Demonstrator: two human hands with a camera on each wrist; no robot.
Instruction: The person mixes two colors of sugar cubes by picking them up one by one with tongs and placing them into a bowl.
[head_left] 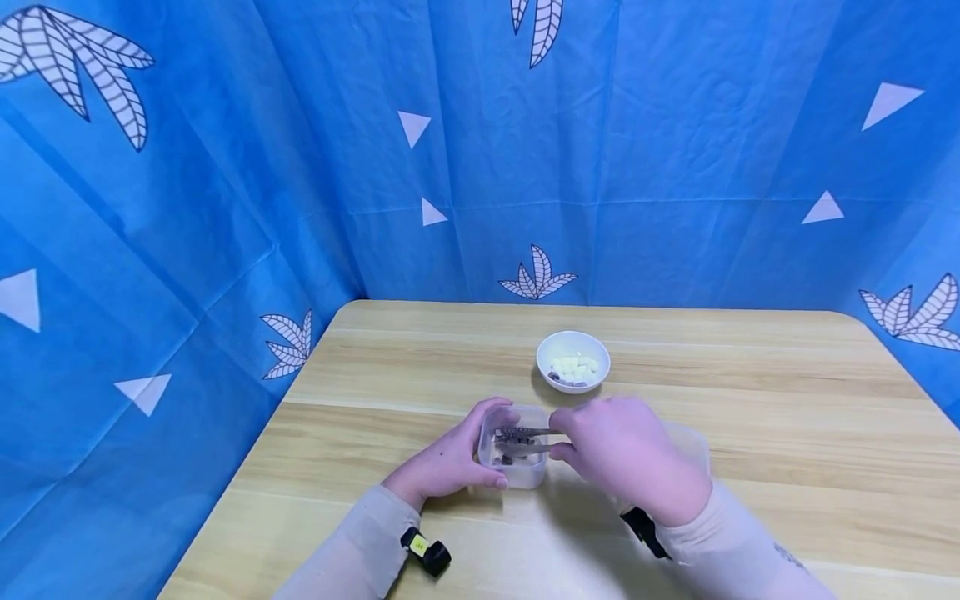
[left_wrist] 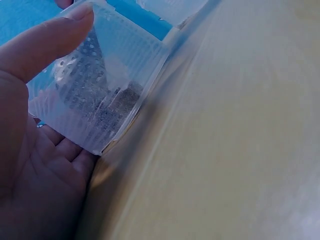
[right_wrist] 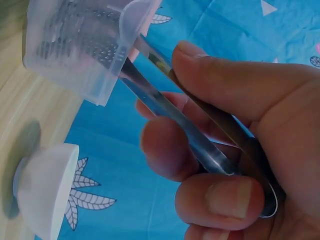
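My left hand (head_left: 457, 454) holds a small clear plastic container (head_left: 531, 478) from its left side, thumb at the near wall and fingers round the far one. Dark brown pieces (left_wrist: 127, 96) show blurred through its wall in the left wrist view. In my right hand (head_left: 626, 450) is a pair of metal tongs (right_wrist: 167, 111), gripped between thumb and fingers. The textured tips of the tongs reach down inside the container; whether they hold a piece I cannot tell.
A white bowl (right_wrist: 45, 187) stands behind the container, with pale pieces (head_left: 573, 368) and a few dark ones in it. Another translucent container (head_left: 692, 443) is partly hidden behind my right hand. A blue patterned curtain (head_left: 480, 167) hangs behind the wooden table (head_left: 420, 358).
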